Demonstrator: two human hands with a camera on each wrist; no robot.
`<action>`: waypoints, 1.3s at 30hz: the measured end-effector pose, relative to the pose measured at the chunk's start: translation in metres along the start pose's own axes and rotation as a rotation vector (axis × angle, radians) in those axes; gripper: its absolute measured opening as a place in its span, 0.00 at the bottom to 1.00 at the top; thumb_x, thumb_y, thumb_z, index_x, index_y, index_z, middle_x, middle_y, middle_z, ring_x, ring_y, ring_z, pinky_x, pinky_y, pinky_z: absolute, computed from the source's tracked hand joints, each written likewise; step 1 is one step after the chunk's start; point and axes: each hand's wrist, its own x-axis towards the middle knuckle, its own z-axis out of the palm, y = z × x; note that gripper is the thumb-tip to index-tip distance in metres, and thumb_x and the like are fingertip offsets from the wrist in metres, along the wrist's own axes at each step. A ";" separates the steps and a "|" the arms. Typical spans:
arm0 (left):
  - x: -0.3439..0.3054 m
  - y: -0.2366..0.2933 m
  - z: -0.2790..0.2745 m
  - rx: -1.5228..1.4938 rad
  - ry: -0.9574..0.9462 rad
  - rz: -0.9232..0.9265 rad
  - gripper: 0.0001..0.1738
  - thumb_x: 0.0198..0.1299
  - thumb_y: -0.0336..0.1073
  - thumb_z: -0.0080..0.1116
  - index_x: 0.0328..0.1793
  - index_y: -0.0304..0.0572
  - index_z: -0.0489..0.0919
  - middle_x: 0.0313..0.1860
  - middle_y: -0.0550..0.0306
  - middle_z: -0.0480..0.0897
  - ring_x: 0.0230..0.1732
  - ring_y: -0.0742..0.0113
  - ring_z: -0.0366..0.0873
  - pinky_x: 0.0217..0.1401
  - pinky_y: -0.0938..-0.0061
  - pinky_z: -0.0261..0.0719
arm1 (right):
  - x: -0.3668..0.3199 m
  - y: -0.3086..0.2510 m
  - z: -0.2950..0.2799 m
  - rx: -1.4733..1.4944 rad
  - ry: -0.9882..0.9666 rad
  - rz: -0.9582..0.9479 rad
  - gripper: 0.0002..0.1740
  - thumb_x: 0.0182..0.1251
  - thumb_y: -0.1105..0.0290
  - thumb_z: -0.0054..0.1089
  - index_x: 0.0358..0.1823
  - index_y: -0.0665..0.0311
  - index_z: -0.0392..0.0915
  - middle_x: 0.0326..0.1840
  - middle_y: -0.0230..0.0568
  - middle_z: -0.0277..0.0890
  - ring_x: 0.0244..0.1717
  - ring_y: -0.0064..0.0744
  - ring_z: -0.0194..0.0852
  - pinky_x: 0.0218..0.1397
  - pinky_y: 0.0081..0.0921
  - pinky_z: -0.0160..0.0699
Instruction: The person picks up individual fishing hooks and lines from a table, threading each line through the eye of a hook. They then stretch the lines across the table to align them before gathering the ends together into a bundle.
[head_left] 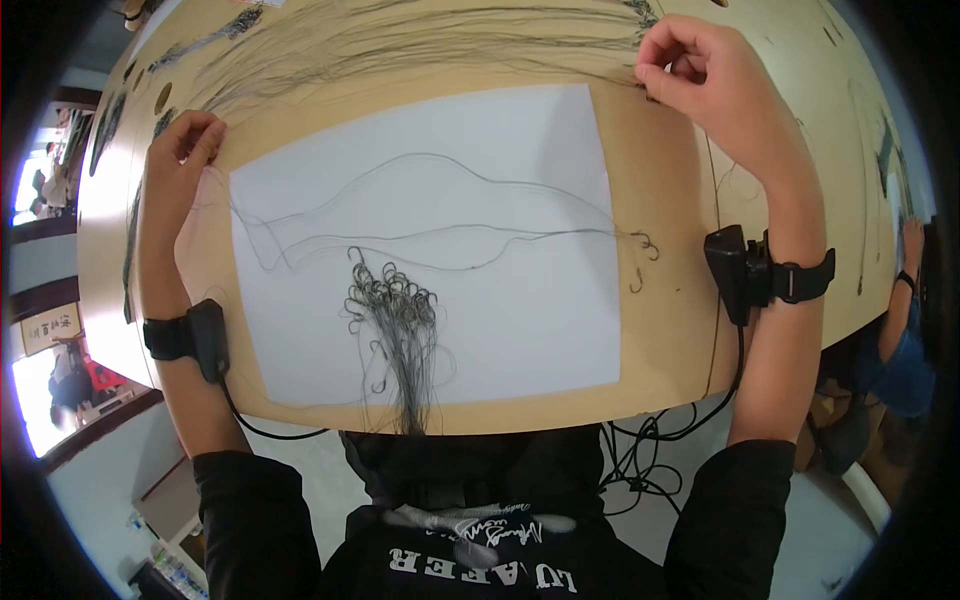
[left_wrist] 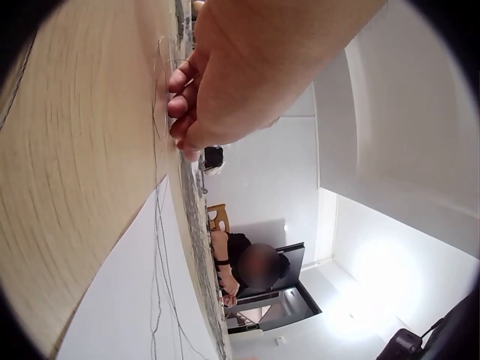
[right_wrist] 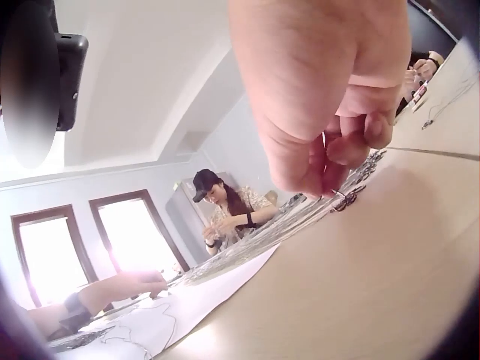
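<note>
My left hand (head_left: 176,172) is at the sheet's upper left corner, thumb and fingertips pinched together at a thin line; in the left wrist view, a line (left_wrist: 155,112) runs beside the fingers. Beyond the sheet's upper right corner, my right hand (head_left: 712,88) pinches a small dark hook, and the right wrist view has dark hooks (right_wrist: 346,199) at the fingertips. Several thin lines (head_left: 420,228) cross the white sheet (head_left: 500,340) to hooks (head_left: 650,246) past its right edge. A bundle of hooks (head_left: 395,292) lies on the sheet, its lines trailing toward the front edge.
Long strands (head_left: 420,40) stretch along the back of the wooden table (head_left: 665,330), with dark bundles (head_left: 240,25) at the back left. Other people sit around, one wearing a cap (right_wrist: 206,184). Black cables (head_left: 640,465) hang below the front edge.
</note>
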 end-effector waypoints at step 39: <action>0.006 -0.014 0.004 -0.060 0.079 0.001 0.13 0.74 0.36 0.64 0.55 0.34 0.84 0.39 0.65 0.83 0.38 0.77 0.75 0.45 0.81 0.74 | -0.002 -0.021 -0.013 -0.034 -0.032 0.348 0.06 0.66 0.74 0.66 0.38 0.71 0.86 0.29 0.36 0.84 0.30 0.20 0.75 0.37 0.20 0.74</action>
